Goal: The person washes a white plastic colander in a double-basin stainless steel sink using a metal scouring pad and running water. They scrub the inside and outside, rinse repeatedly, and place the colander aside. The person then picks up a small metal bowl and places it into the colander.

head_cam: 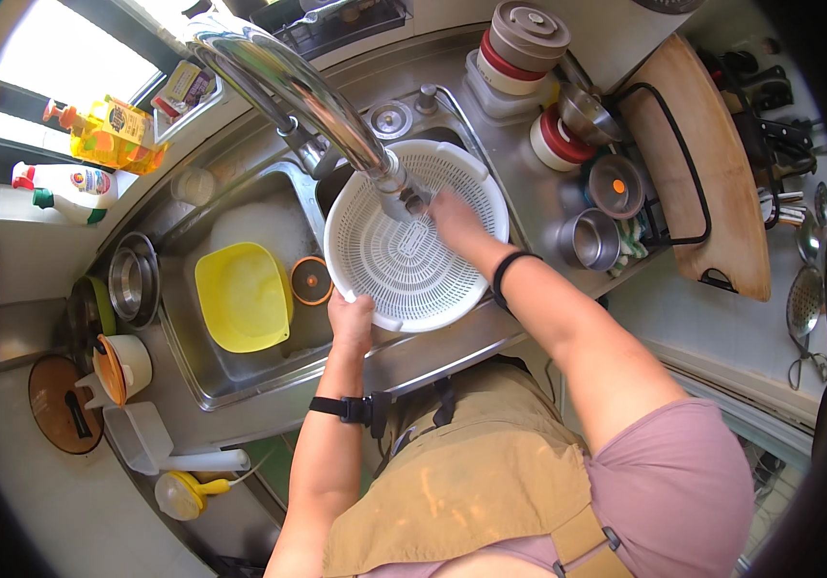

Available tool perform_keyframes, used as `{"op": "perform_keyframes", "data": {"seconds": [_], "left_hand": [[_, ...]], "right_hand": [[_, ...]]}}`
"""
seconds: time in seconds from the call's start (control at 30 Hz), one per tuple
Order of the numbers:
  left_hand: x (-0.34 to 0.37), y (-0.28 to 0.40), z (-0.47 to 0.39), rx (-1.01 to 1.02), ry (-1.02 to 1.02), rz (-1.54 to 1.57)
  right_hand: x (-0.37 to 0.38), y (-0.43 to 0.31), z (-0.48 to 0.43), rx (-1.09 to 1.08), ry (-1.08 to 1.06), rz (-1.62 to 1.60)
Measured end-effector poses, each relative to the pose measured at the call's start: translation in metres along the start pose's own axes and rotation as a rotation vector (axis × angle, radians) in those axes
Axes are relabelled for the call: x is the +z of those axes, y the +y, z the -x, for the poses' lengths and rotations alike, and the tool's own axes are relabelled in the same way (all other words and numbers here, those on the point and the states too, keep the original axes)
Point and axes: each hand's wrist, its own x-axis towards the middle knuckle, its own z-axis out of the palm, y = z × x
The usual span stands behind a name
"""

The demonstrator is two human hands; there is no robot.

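A white plastic colander (413, 289) rests over the right-hand sink basin, beneath the chrome faucet (355, 123). My left hand (352, 318) grips its near-left rim, thumb on top. My right hand (453, 220) reaches over the colander, right beside the faucet's outlet. The spout partly covers its fingers, so I cannot tell whether they grip anything. In the left basin sits a yellow plastic tub (243, 296) with cloudy liquid in it. A round dark lid with an orange rim (311, 280) lies between the tub and the colander.
Lidded containers (525, 43) are stacked at the back right, near steel bowls (590, 238) and a wooden cutting board (695, 166). To the left are nested steel bowls (131, 282), a white pot (131, 365) and a glass lid (66, 404). Bottles (113, 137) line the windowsill.
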Motion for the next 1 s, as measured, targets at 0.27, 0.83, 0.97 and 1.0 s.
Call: {"op": "perform_keyframes", "data": {"seconds": [0.27, 0.83, 0.97, 1.0], "left_hand": [[-0.001, 0.002, 0.001, -0.065, -0.016, -0.056], [0.002, -0.007, -0.003, 0.149, 0.108, -0.24], [0.004, 0.004, -0.004, 0.1, 0.164, -0.424], [0.005, 0.004, -0.002, 0.095, 0.187, -0.425]], "right_hand": [[0.023, -0.068, 0.051, -0.485, -0.564, -0.254], [-0.091, 0.026, 0.065, -0.525, -0.497, 0.431], [-0.098, 0.012, 0.056, -0.435, -0.15, 0.583], [-0.082, -0.008, 0.072, -0.306, -0.385, 0.397]]}}
